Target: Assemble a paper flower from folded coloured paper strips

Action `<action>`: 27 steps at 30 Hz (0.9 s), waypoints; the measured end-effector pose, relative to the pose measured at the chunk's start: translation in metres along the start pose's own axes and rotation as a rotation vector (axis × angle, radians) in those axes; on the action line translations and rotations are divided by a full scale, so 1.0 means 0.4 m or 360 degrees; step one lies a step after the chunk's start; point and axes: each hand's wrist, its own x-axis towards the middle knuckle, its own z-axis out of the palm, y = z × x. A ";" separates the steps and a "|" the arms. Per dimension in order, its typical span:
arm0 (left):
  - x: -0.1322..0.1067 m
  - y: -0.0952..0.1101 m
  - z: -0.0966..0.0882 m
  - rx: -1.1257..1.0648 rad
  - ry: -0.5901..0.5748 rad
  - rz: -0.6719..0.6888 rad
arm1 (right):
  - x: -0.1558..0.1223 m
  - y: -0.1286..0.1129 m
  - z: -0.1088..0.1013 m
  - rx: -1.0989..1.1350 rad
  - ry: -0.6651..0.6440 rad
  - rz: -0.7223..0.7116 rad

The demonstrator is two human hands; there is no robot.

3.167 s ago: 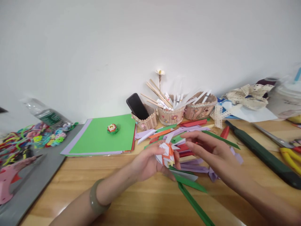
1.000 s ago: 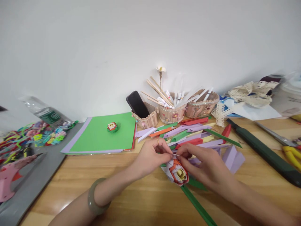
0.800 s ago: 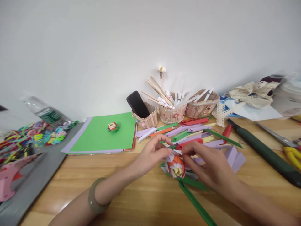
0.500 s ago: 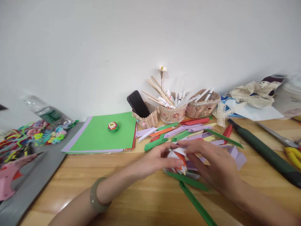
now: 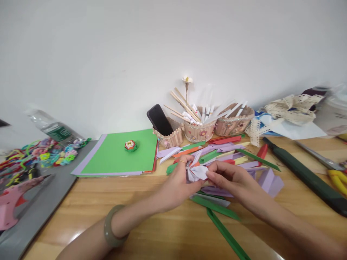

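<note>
A folded paper flower point(image 5: 195, 172), pale lilac-white with some orange inside, is held up between both hands over the wooden table. My left hand point(image 5: 181, 180) is closed around its left side, thumb in front. With thumb and fingers, my right hand point(image 5: 226, 176) pinches a petal at the flower's right edge. Behind and beneath lie many folded paper strips point(image 5: 208, 156) in purple, green, orange, red and yellow. Two green strips point(image 5: 227, 233) lie nearer to me, below the hands. The fingertips behind the flower are partly hidden.
Green and purple paper sheets point(image 5: 116, 159) carry a small paper ornament point(image 5: 130, 145). Decorated baskets point(image 5: 199, 131) with a phone point(image 5: 159, 119) and sticks stand against the wall. A pink glue gun point(image 5: 13, 202) is left; a dark green tool point(image 5: 306, 177) and yellow-handled scissors point(image 5: 337, 177) lie right.
The paper flower has turned so that its petals face me. My right hand has shifted from above the flower to pinching its right edge, and my left hand has closed around its left side.
</note>
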 end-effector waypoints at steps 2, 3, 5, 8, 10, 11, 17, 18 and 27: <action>-0.004 -0.001 0.000 -0.0147 -0.0068 -0.0011 | -0.001 -0.003 0.001 0.0038 -0.0023 0.0027; -0.005 0.000 0.001 -0.0229 -0.0103 -0.0015 | -0.003 -0.005 0.002 0.0051 -0.0035 0.0038; -0.007 0.001 0.003 -0.0380 -0.0159 -0.0021 | -0.005 -0.007 0.002 0.0051 -0.0046 0.0057; -0.009 0.003 0.005 -0.0499 -0.0167 -0.0012 | -0.009 -0.006 0.001 0.0010 -0.0038 0.0071; -0.009 0.005 0.006 -0.0523 -0.0152 -0.0005 | -0.009 -0.003 0.001 -0.0006 -0.0042 0.0074; -0.009 0.006 0.006 -0.0536 -0.0152 -0.0006 | -0.009 -0.001 0.001 -0.0007 -0.0043 0.0071; -0.012 0.020 0.005 -0.0662 -0.0169 -0.0045 | -0.009 0.004 0.001 -0.0040 -0.0032 0.0052; -0.012 0.023 0.005 -0.0675 -0.0167 -0.0050 | -0.010 0.003 0.001 -0.0049 -0.0034 0.0047; -0.016 0.027 0.010 -0.0653 -0.0125 -0.0011 | -0.011 0.002 0.010 -0.0126 -0.0018 0.0030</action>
